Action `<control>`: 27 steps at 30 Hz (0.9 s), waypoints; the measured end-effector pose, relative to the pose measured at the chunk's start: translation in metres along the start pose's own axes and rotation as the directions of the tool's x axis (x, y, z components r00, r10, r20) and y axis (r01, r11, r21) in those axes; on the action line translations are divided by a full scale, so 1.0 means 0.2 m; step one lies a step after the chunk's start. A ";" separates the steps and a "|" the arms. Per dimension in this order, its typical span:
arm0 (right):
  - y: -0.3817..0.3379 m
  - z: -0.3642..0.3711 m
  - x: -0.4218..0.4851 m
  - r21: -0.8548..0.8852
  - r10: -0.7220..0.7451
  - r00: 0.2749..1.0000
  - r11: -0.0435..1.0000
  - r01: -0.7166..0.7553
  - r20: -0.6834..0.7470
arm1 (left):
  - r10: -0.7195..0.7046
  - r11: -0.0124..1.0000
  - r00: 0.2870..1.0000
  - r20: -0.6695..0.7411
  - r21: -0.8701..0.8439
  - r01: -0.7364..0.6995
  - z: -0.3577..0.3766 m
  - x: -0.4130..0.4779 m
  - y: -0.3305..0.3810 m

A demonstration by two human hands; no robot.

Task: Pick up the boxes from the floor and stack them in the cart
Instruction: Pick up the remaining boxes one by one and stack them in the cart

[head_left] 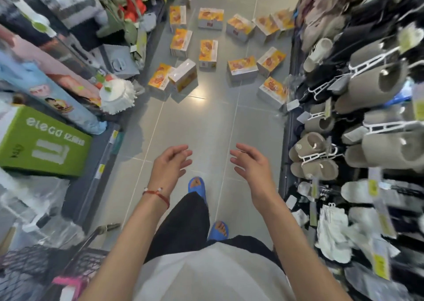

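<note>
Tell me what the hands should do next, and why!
Probably step forward and reach down for the nearest box, the tilted one. Both the left hand and right hand are open and empty above bare floor, and every box lies farther ahead. The cart sits at the lower left.

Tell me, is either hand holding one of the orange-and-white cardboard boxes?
No, the left hand and right hand hover open and empty, while the orange-and-white cardboard boxes lie on the grey tiled floor ahead.
</note>
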State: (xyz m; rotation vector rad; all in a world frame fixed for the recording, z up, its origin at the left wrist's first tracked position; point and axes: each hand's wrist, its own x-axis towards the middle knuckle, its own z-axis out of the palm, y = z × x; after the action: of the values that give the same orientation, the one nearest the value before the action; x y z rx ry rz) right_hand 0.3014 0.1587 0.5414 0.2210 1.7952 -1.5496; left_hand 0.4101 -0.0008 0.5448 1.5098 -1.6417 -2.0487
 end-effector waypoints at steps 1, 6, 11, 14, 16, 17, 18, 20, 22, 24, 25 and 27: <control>-0.05 0.00 0.07 0.002 0.001 1.000 1.000 -0.001 -0.002 | 0.000 1.000 1.000 0.002 0.004 0.000 0.04 0.07 0.05; -0.34 0.05 0.50 0.002 -0.002 1.000 1.000 0.002 -0.025 | -0.002 1.000 1.000 0.015 -0.007 0.002 0.19 0.51 0.31; -0.67 0.16 0.89 -0.044 0.040 0.999 0.998 -0.040 -0.012 | -0.042 0.999 0.999 -0.003 -0.029 0.042 0.30 0.93 0.63; -0.85 0.25 1.12 -0.066 0.038 0.999 0.997 -0.038 0.008 | -0.046 0.999 0.999 0.002 -0.024 0.046 0.33 1.15 0.81; -0.95 0.30 1.27 -0.062 0.044 0.999 0.997 -0.044 0.000 | -0.058 0.998 0.998 -0.007 -0.028 0.058 0.34 1.29 0.92; -1.00 0.33 1.34 -0.059 0.047 0.999 0.997 -0.047 -0.001 | -0.060 0.998 0.998 -0.014 -0.033 0.060 0.34 1.36 0.97; -1.05 0.36 1.41 -0.059 0.050 0.999 0.997 -0.050 0.003 | -0.060 0.998 0.998 -0.024 -0.037 0.059 0.33 1.43 1.02; -1.14 0.42 1.55 -0.074 0.061 0.998 0.995 -0.059 0.020 | -0.068 0.997 0.996 -0.050 -0.050 0.065 0.32 1.57 1.12; -1.23 0.48 1.70 -0.094 0.083 0.996 0.992 -0.079 0.038 | -0.083 0.995 0.993 -0.081 -0.069 0.077 0.31 1.72 1.22; -1.33 0.55 1.86 -0.114 0.102 0.993 0.989 -0.096 0.054 | -0.097 0.992 0.989 -0.112 -0.091 0.087 0.30 1.88 1.31; -1.37 0.58 1.94 -0.126 0.114 0.991 0.987 -0.105 0.064 | -0.106 0.990 0.986 -0.130 -0.103 0.093 0.29 1.96 1.35; -1.47 0.65 2.13 -0.154 0.134 0.987 0.981 -0.120 0.085 | -0.130 0.986 0.977 -0.169 -0.129 0.109 0.28 2.12 1.44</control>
State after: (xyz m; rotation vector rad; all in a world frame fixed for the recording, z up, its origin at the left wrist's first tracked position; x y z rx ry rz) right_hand -0.1134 -0.1744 0.5062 0.1829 1.7775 -1.3095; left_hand 0.0248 -0.3404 0.5078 1.7311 -1.3709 -1.9641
